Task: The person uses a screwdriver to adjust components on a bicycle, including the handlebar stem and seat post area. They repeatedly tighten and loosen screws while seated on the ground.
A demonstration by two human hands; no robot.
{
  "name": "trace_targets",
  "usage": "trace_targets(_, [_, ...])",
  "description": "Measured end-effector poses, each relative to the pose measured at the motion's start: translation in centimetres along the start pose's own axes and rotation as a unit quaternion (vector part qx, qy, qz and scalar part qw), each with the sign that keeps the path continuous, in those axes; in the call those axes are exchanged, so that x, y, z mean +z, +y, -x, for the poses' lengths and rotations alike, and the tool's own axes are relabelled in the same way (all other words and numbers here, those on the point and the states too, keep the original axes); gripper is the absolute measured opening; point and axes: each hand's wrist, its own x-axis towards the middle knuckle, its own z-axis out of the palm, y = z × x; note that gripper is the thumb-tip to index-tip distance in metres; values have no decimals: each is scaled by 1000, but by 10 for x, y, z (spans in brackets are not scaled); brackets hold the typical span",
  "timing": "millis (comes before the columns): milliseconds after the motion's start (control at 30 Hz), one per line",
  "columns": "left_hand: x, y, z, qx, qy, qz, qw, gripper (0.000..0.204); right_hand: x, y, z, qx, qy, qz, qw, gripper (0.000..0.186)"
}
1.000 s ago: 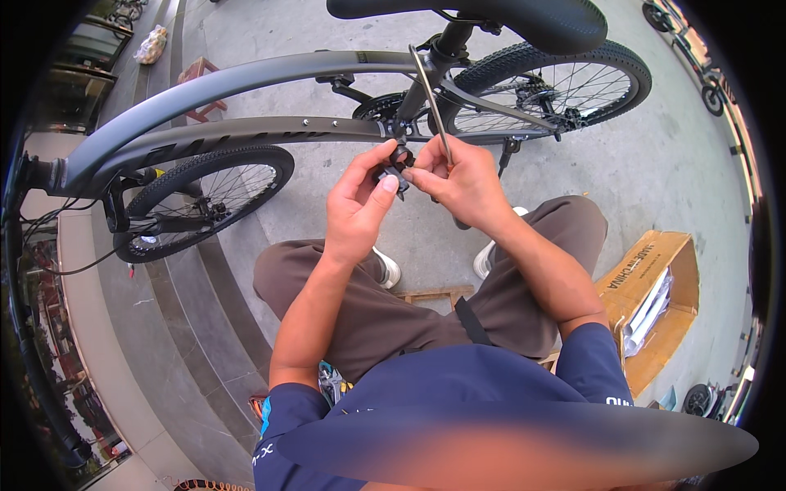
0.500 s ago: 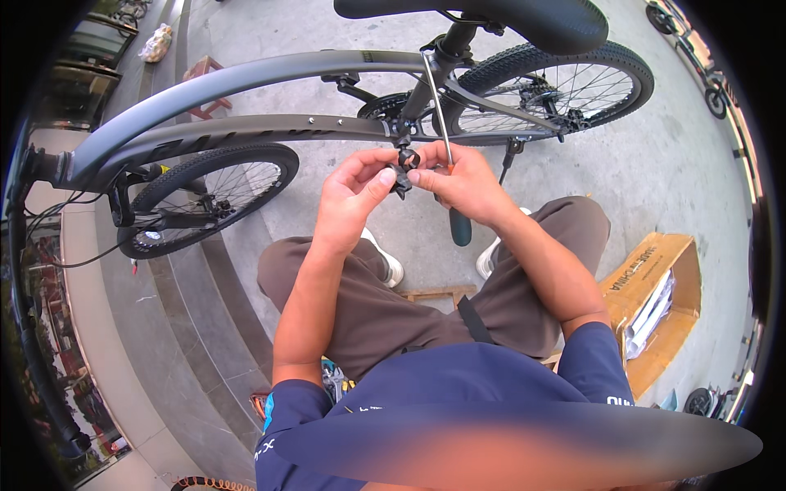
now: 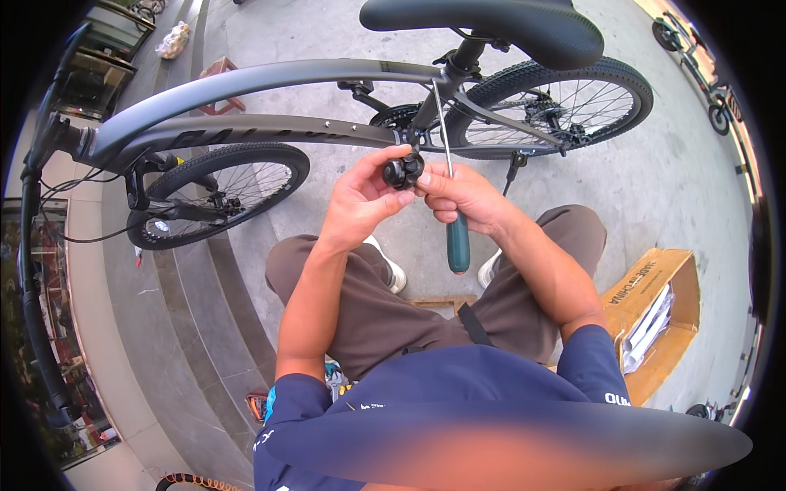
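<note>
A grey bicycle [image 3: 246, 82] stands in front of me, its black saddle [image 3: 491, 20] at the top. My left hand [image 3: 360, 196] pinches a small round black part [image 3: 403, 170] just below the frame tube. My right hand [image 3: 463, 196] also touches that part and grips a screwdriver [image 3: 457, 241] with a green handle. The handle points down and the metal shaft runs up past the seat tube.
The front wheel [image 3: 217, 192] is at the left, the rear wheel [image 3: 557, 106] at the right with a kickstand. An open cardboard box [image 3: 659, 311] with white papers lies by my right knee. Grey stone steps run down the left. Another bicycle [image 3: 696, 57] stands far right.
Both hands have stayed at the small black part, shifting slightly. The screwdriver has tipped more upright, its green handle now hanging below my right hand.
</note>
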Motion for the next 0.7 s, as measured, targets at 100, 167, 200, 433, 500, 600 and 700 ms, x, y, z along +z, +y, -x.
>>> trace_targets(100, [-1, -5, 0, 7, 27, 15, 999, 63, 5, -5, 5, -33, 26, 57, 997, 26])
trace_targets(167, [-3, -7, -1, 6, 34, 45, 998, 63, 9, -7, 10, -40, 75, 88, 993, 28])
trace_targets(200, [-4, -7, -1, 5, 41, 50, 998, 63, 11, -7, 13, -43, 98, 103, 989, 29])
trace_targets(433, [-2, -15, -4, 19, 88, 70, 993, 59, 28, 1, 13, -323, 202, 429, 819, 37])
trace_targets(500, [4, -17, -6, 29, 111, 56, 992, 58, 33, -2, 12, -314, 202, 386, 844, 37])
trace_targets(600, [16, -18, -8, 40, 133, 25, 990, 55, 42, -12, 11, -282, 207, 389, 852, 41])
trace_targets(700, [29, -16, -7, 56, 147, 2, 988, 53, 51, -23, 9, -255, 245, 460, 814, 41])
